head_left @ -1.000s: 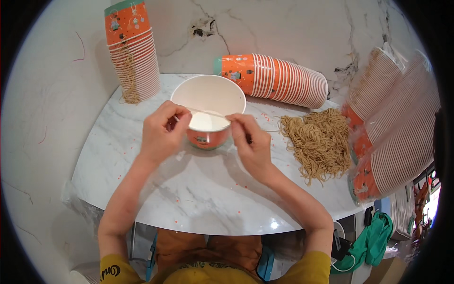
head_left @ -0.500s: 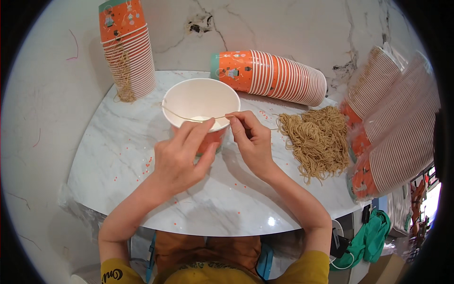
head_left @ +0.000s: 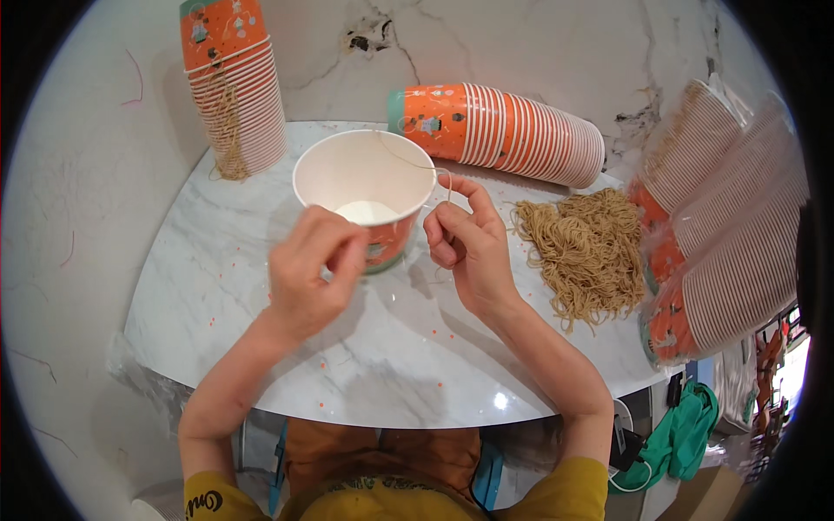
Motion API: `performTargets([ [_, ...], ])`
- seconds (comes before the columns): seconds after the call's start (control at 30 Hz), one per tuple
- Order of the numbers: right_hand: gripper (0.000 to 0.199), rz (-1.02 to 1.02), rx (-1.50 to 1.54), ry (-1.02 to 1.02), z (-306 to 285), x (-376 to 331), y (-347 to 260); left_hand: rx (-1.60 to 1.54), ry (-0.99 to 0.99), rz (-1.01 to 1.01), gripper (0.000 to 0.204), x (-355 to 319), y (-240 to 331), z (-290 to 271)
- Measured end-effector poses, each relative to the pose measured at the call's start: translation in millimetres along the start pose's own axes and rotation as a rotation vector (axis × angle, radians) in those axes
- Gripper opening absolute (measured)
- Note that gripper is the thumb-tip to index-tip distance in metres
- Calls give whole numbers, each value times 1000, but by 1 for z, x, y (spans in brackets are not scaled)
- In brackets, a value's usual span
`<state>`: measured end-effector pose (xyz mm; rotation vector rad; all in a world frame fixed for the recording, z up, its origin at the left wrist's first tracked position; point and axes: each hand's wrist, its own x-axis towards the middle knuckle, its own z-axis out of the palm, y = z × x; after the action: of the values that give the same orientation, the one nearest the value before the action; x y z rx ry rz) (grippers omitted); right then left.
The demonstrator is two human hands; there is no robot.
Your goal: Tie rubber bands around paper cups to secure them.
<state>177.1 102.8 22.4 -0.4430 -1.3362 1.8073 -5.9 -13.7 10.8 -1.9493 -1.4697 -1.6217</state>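
1. String (head_left: 415, 161) is the weak point: a thin tan strand runs across the rim of the open paper cup (head_left: 365, 187) to the right hand (head_left: 469, 243), whose fingers (head_left: 445, 227) pinch it just beside the cup's right edge. So fine a strand could, I judge, slip out of that pinch if pulled at an angle.

2. Left hand (head_left: 313, 269) is curled closed in front of the cup, against its near wall. Whether it grips the other string end or only the cup wall I cannot tell; its fingertips are hidden behind the knuckles.

3. Tipping is the next risk. The cup stands upright on the desk (head_left: 200, 286) near its back edge, light and empty apart from its white base. A sideways tug from either hand could tilt or slide it.

4. Tearing could follow if the strand is drawn hard against the thin paper rim, judging by how it bears on the edge.

5. Tangling is possible: a loose pile of the same tan strings (head_left: 586, 252) lies just right of the right hand, near enough for a trailing end to catch in it.

6. Knocking is a lesser worry. A lying stack of orange cups (head_left: 512, 135) sits just behind the cup, an upright stack (head_left: 234, 87) stands at the back left with strings hanging down it, and bagged stacks (head_left: 730, 234) crowd the right edge; a wide elbow swing could roll or topple them.
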Motion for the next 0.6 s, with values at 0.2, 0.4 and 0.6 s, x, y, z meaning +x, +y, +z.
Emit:
performTargets([
  [0.2,33,71,88,-52,8,-7,2,-116,-88,-96,30,-12,0,23],
  [0.4,32,47,-10,-41,-2,-2,5,172,-9,32,46,15,-15,-11],
  [0.6,33,84,-28,-52,3,-4,3,131,-136,-99,37,22,-53,-27],
])
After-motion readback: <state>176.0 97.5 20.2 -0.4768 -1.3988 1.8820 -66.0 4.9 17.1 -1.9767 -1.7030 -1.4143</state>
